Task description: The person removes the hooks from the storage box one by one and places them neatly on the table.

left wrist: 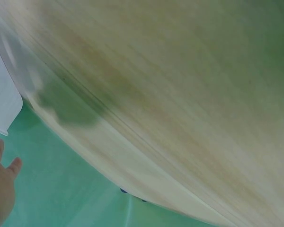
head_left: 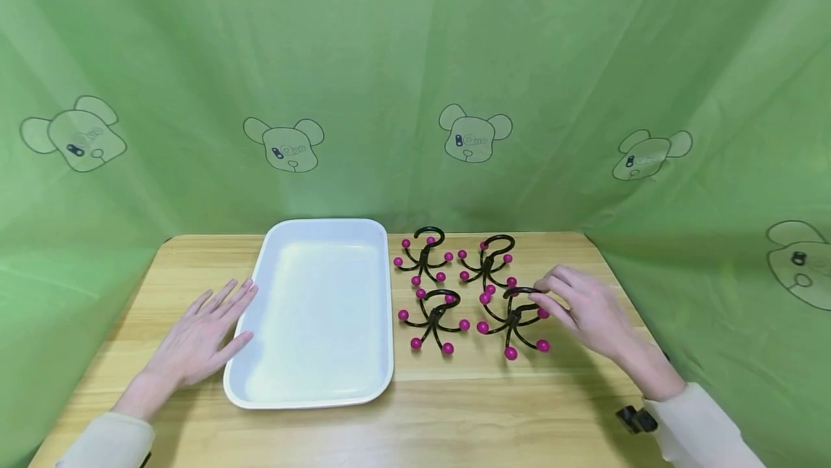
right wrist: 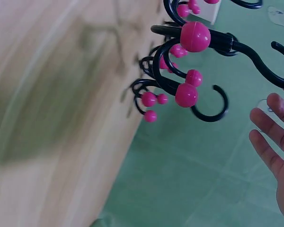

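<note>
A white rectangular tray [head_left: 314,381] lies on the table, and my left hand [head_left: 195,345] is at its left rim with the fingers straight and spread. To the right of the tray are several black multi-arm hanger hooks with pink ball tips. My right hand [head_left: 584,309] pinches the curved top of the near right hanger hook [head_left: 513,318] between thumb and fingers. In the right wrist view that hanger hook [right wrist: 251,54] reaches to the right hand [right wrist: 279,142], its remaining fingers extended. Only the fingers of the left hand [left wrist: 0,184] show at the edge of the left wrist view.
Behind the gripped one stands another hanger hook [head_left: 488,263]; two more, a far one [head_left: 425,257] and a near one [head_left: 434,319], stand beside the tray. Green printed curtains [head_left: 389,187] close in the back and sides of the wooden table [head_left: 441,417].
</note>
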Demonstrator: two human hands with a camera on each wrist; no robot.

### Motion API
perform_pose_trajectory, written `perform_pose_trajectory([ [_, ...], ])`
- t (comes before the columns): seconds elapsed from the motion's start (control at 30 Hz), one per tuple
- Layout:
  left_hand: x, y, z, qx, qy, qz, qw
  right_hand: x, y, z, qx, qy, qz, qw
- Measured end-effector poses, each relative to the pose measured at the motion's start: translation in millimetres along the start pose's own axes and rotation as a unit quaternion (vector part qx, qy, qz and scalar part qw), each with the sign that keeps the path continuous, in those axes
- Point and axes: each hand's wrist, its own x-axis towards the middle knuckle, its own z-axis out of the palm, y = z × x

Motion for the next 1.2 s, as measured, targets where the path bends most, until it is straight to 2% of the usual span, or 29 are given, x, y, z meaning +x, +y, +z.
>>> perform_pose_trajectory([
  [0.3, 0.3, 0.3, -0.4, 0.003, 0.0, 0.003, 1.0, -13.8, 11.5, 17.7, 0.002, -0.02, 0.019, 0.9996],
  [0.73, -3.2, -2.5, -1.1, 0.0, -0.003, 0.0, 1.0, -22.0, 18.3, 36.8, 0.0, -0.017, 0.027, 0.9995],
  [1.03, -3.3, -2.8, -1.7, 0.001, -0.006, -0.001, 1.0, -25.2, 22.8, 38.8, 0.007, -0.013, 0.033, 0.9994],
  [1.2, -0.6, -4.8, -4.1, 0.009, -0.009, 0.011, 0.9999, -26.6, 21.6, 37.3, 0.009, -0.021, 0.054, 0.9983],
])
